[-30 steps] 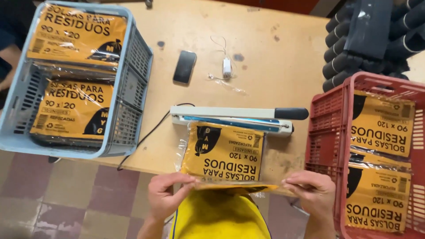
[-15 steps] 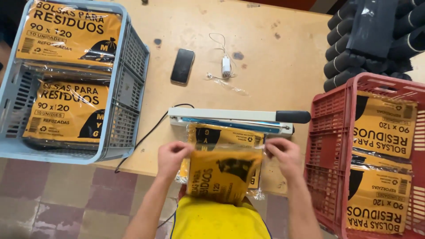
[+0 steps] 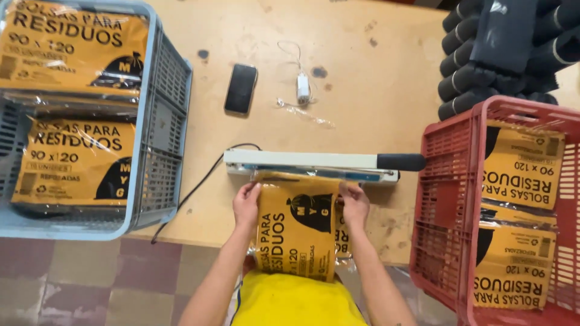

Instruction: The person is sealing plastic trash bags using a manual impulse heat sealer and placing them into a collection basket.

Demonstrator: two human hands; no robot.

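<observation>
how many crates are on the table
2: a blue-grey crate at the left edge and a red crate at the right edge, both holding yellow packs. Both run out of frame.

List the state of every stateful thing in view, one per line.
Heat sealer: arm down, cord attached.
Yellow packet: held by both side edges, top edge at the sealer.
Left hand: gripping the packet's left edge.
Right hand: gripping its right edge.
Phone: screen dark, flat on the table.
Blue crate: filled with packets.
Red crate: holds packets.
</observation>
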